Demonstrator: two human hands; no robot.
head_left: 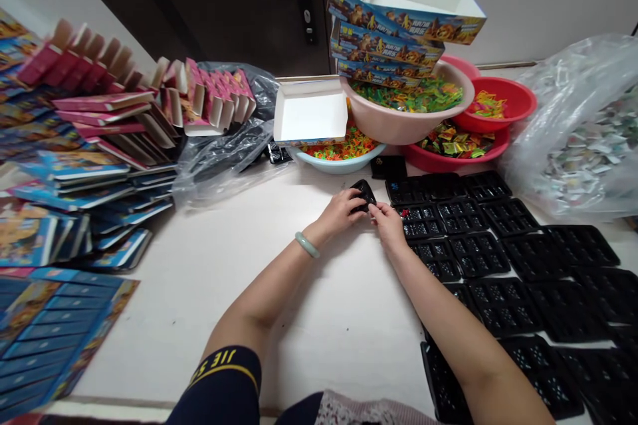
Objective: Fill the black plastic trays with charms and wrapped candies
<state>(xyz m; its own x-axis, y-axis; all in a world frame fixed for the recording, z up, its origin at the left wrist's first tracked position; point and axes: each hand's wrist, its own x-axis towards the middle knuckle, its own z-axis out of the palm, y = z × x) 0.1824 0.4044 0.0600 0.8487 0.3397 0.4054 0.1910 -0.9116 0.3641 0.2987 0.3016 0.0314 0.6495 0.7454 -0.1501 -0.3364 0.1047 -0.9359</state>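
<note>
Both hands pinch one small black tray [363,194]: left hand [341,210] grips its near edge, right hand [386,220] steadies it, just above the worktop [299,292], beside the spread trays [498,259].

I see both hands meet near the middle of the table [209,279], the left hand [339,211] and the right hand [387,224] together on a small tray piece [363,192]. Right of them lie rows of flat trays [503,265]. Behind stand bowls [413,121] with stacked boxes [393,26] on top. At the left lie piles of folded cartons [100,139]
</note>
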